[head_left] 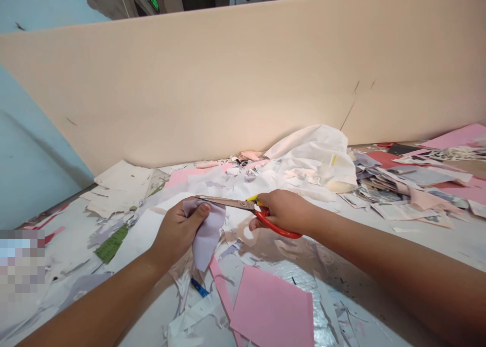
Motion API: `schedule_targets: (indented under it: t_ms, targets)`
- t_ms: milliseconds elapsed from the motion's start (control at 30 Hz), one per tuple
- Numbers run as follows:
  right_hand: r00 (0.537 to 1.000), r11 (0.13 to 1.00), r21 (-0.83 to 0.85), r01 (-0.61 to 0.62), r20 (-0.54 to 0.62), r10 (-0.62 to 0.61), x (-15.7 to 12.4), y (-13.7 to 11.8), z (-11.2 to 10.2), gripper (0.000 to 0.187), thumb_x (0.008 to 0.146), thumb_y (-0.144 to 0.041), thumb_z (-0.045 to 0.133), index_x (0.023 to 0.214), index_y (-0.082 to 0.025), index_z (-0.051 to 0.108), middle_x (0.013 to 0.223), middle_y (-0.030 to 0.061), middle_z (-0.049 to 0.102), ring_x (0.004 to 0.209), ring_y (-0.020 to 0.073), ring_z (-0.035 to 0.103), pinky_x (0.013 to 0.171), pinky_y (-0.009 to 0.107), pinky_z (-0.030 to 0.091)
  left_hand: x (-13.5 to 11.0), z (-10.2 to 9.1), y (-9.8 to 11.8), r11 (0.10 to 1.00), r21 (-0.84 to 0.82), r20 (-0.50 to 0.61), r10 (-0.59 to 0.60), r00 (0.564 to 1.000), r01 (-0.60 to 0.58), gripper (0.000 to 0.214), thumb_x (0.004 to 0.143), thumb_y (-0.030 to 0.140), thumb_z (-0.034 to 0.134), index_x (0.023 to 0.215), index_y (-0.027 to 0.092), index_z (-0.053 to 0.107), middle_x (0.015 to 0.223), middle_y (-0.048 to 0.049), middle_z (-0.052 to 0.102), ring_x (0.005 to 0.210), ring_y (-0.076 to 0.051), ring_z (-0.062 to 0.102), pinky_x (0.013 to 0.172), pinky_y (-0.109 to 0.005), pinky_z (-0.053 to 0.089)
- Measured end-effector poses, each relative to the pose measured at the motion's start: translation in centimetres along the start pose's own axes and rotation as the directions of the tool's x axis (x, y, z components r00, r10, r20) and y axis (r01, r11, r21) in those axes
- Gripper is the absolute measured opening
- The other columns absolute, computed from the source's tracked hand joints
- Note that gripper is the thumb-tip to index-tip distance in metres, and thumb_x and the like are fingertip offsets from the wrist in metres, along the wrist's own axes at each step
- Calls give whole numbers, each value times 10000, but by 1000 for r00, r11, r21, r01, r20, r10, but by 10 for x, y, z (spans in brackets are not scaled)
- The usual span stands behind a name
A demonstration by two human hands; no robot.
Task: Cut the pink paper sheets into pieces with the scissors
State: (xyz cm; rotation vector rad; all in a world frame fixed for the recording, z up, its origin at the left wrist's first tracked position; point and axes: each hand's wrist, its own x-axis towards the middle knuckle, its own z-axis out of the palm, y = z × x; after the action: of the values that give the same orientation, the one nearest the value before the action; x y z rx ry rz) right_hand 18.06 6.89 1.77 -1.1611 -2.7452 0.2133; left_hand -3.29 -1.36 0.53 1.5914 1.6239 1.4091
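My left hand [177, 230] pinches a pale lilac piece of paper [207, 235] between thumb and fingers, holding it above the table. My right hand [283, 209] grips red-handled scissors [248, 208] by the loops. The metal blades point left, lie nearly together and reach the top edge of the lilac paper, next to my left thumb. Both forearms stretch in from the bottom of the view.
Paper scraps cover the table: a pink sheet [273, 311] near the front, white crumpled paper [315, 157] behind my hands, a green slip [112, 243] at left, mixed pink, red and printed pieces [413, 185] at right. A tall beige board [243, 84] walls off the back.
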Motion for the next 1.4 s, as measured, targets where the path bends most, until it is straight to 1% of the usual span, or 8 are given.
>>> schedule_targets:
  t_ms: [267,400,500,633,800,933,1200,1400]
  targets:
    - [1000,1000,27,2,-31,-1,-1,2,1,456,668,-652,449,722,-200,462,647,19,564,548,148,490,435,217,277,0,0,2,999,31,-15,43,999,-43,268,726,407,541,653,162,621,658,3,567,584,-111,505,496,-192,369]
    - [998,997,59,41,-58,-37,-2,3,3,508,626,-686,465,787,-205,450,693,10,563,552,143,477,447,216,295,0,0,1,1000,-14,-37,-26,999,25,277,696,419,573,797,170,638,672,-7,623,599,-131,540,483,-200,377]
    - [998,996,70,48,-54,-44,-2,3,3,520,623,-689,464,807,-202,445,711,12,563,559,144,478,456,218,307,0,0,1,998,-33,-26,-58,998,57,337,686,426,581,874,152,633,758,-43,664,652,-160,572,496,-209,396]
    - [1000,996,86,24,-17,-22,-2,1,3,510,627,-685,463,789,-202,447,703,11,560,559,143,476,456,219,307,0,0,1,999,-33,-8,-43,999,43,336,692,425,574,875,152,646,793,-52,674,669,-170,585,491,-210,404]
    - [999,993,116,33,12,-35,-3,-2,0,464,658,-659,452,747,-203,452,723,14,569,569,141,479,452,217,300,0,1,1,999,-48,5,-25,1000,25,313,693,414,580,880,174,653,733,-30,665,652,-161,583,486,-201,405]
    - [999,988,151,39,10,-41,-3,-3,-1,413,669,-612,481,727,-205,443,737,9,584,580,139,485,461,215,302,0,0,1,998,-45,12,-36,999,36,316,689,420,582,884,183,657,716,-18,664,623,-151,573,473,-196,393]
    - [999,990,135,31,10,-32,-3,-2,-2,444,648,-647,472,700,-206,449,662,1,567,556,136,479,447,214,282,0,-1,0,996,-46,31,-71,997,72,289,688,406,590,860,186,664,724,-11,666,602,-130,549,456,-184,367]
    - [999,989,142,42,10,-44,-3,-2,-1,425,659,-625,473,666,-204,419,644,-2,570,531,129,470,429,209,280,0,-1,0,995,-42,29,-93,995,94,258,669,402,607,780,175,656,713,-2,657,604,-126,544,460,-181,371]
